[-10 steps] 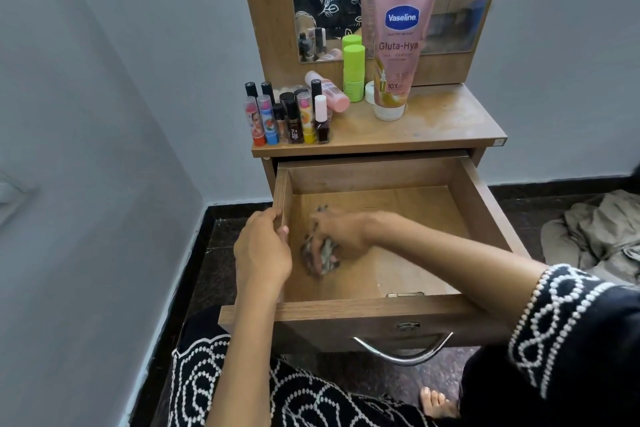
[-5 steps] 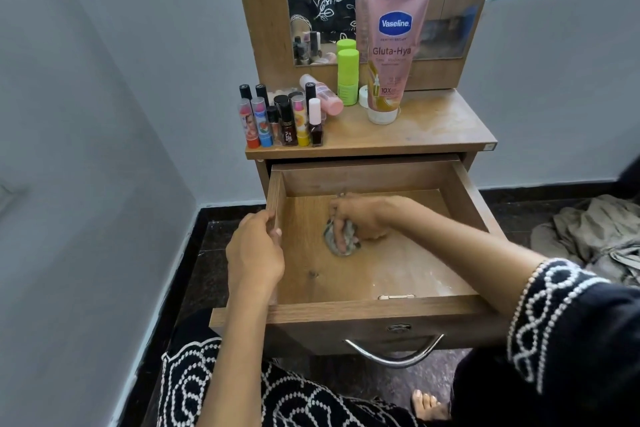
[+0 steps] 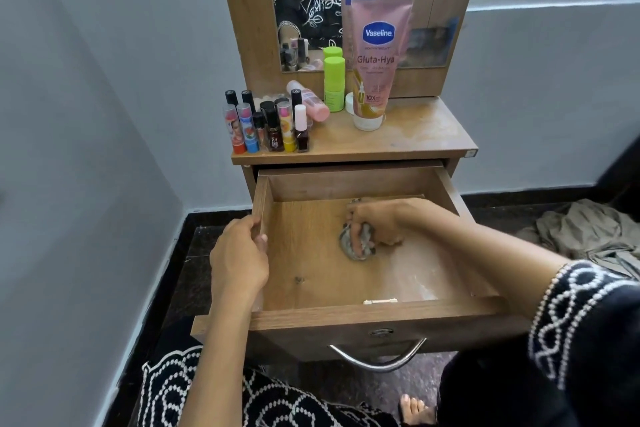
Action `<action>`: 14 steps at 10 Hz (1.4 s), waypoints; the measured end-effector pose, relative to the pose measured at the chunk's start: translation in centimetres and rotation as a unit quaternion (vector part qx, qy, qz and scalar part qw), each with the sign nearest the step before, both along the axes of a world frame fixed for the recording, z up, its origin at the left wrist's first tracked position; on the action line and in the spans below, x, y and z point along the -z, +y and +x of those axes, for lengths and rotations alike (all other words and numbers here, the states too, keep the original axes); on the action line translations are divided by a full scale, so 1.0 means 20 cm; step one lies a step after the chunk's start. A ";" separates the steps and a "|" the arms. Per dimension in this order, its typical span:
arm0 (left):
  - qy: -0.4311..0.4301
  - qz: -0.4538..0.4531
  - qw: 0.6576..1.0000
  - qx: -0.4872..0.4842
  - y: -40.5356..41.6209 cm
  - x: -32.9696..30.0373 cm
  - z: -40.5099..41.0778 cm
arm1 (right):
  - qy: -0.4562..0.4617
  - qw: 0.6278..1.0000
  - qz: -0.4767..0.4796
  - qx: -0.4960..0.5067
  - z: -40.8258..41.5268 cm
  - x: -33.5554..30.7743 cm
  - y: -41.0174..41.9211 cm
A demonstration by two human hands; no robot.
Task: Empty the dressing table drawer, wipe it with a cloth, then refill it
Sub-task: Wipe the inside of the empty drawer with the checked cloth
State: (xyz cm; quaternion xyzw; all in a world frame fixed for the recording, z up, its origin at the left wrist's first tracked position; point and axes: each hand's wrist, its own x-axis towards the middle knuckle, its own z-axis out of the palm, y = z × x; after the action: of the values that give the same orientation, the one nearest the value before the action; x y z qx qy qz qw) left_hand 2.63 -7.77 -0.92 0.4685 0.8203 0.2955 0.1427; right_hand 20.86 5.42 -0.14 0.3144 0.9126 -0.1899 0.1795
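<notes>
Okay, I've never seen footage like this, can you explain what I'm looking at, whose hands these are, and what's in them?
This is one picture from a camera worn on a person's head, looking down at their own hands. No machine is involved. The left hand grips the side wall of an open wooden drawer. The right hand holds a crumpled cloth against the drawer's floor, wiping it. On the dressing table top stand small bottles, a green stick and a pink lotion tube, in front of a mirror.
</notes>
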 end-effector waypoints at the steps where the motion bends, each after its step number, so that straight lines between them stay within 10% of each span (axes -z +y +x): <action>1: 0.004 0.004 1.000 0.008 0.00 0.01 -0.01 | 0.034 0.999 -0.022 0.009 -0.02 0.02 -0.03; 6: 0.000 0.000 1.000 0.003 0.00 -0.01 0.00 | 0.021 0.991 0.073 0.106 0.16 0.06 0.12; 9: -0.001 0.005 1.000 -0.001 0.00 -0.01 0.00 | 0.041 0.995 -0.075 0.049 0.15 -0.01 -0.03; 14: 0.001 -0.001 1.000 0.001 -0.01 -0.02 0.01 | 0.028 0.989 0.101 0.105 -0.01 0.05 0.06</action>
State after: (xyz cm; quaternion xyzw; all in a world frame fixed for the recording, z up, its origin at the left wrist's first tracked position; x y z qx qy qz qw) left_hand 2.80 -7.90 -0.49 0.4699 0.8201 0.2940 0.1424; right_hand 20.71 6.58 -1.23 0.4191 0.8939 -0.1235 0.1005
